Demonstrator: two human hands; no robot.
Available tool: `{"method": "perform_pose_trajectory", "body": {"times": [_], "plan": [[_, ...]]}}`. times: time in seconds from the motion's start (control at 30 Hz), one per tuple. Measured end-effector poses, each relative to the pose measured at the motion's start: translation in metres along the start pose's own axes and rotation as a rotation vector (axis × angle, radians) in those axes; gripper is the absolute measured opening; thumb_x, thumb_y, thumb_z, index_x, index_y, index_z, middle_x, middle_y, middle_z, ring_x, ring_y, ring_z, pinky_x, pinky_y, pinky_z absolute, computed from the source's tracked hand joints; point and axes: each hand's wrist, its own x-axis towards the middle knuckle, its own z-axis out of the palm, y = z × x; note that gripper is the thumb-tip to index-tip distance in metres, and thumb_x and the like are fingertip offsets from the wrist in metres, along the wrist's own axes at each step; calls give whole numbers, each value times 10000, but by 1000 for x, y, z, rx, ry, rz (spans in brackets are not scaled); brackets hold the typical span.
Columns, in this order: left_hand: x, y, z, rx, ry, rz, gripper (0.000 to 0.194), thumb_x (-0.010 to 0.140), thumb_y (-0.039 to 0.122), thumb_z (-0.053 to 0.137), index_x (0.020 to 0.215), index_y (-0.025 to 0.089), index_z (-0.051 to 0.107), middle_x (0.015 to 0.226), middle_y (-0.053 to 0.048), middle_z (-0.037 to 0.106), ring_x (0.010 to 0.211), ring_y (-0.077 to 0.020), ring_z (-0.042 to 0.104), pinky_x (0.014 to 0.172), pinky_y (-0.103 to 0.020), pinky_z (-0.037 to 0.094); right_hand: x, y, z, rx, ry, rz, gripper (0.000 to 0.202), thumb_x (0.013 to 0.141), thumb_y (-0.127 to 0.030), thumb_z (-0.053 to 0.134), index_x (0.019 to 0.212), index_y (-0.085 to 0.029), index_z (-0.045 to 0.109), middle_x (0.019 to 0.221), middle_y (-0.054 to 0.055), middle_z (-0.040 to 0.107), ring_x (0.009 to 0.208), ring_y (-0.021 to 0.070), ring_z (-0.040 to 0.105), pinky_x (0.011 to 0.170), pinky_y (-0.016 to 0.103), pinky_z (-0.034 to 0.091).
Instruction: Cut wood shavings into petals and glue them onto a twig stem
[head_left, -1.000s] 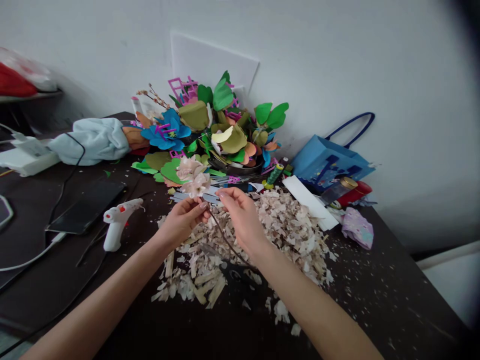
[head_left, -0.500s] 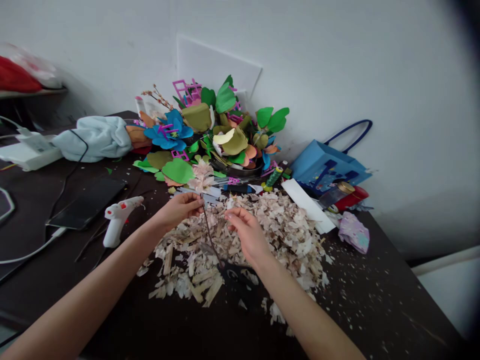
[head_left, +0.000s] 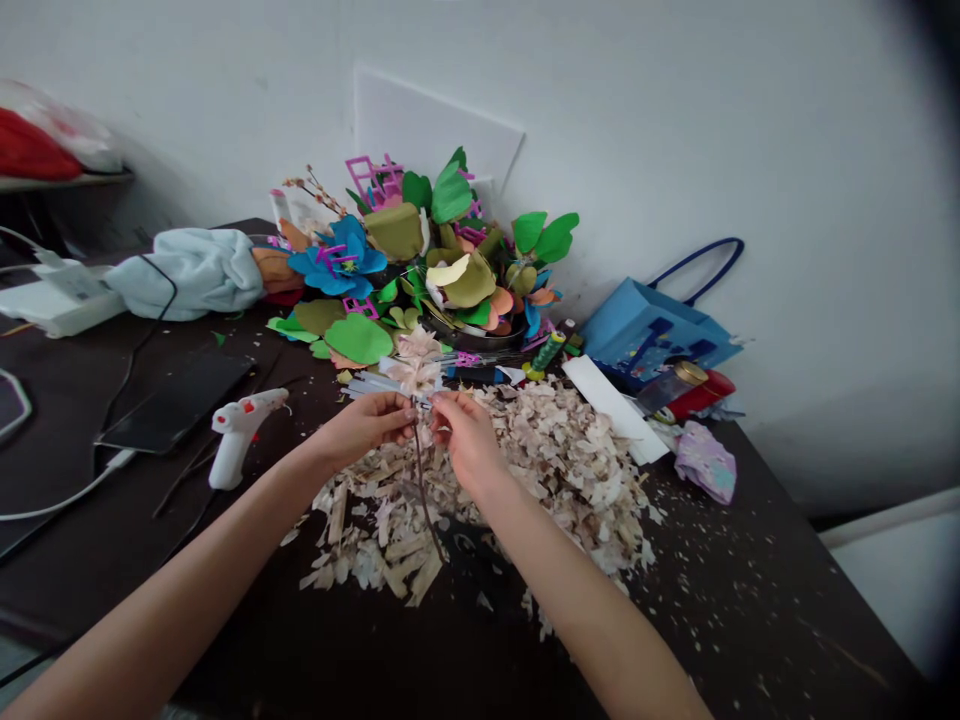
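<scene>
A thin brown twig (head_left: 421,478) with pale pink petals (head_left: 417,362) clustered at its top stands upright between my hands. My left hand (head_left: 377,420) pinches the twig just below the petals. Close beside it, my right hand (head_left: 465,432) has thumb and fingers pressed together near the petals' base; what they grip is too small to make out. Beneath both hands spreads a wide heap of dry, pale petal flakes (head_left: 562,450). Black scissors (head_left: 472,560) lie at the heap's front edge, partly behind my right forearm.
On the left lie a white glue gun (head_left: 241,430), a black phone (head_left: 176,405) with a cable, and a light blue cloth (head_left: 202,275). Colourful craft flowers (head_left: 450,265) fill the back. A blue bag (head_left: 652,330) and a white strip (head_left: 615,408) are at right.
My right hand has moved up and left to meet the left hand at the flower's base, its fingers closing. The left hand and flower have shifted slightly right.
</scene>
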Motion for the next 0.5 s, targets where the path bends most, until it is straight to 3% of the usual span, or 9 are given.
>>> {"method": "perform_pose_trajectory", "body": {"times": [0.5], "plan": [[-1,-5,-5,-21,3,-28,185,696,271,858,735,169,709,643,-6,665,576,-108,608,577,-209,506,0,0,6,15,-14,20,202,594,-336,737,703,-203,630,585,-63,558,542,108,483,478,220,343]]}}
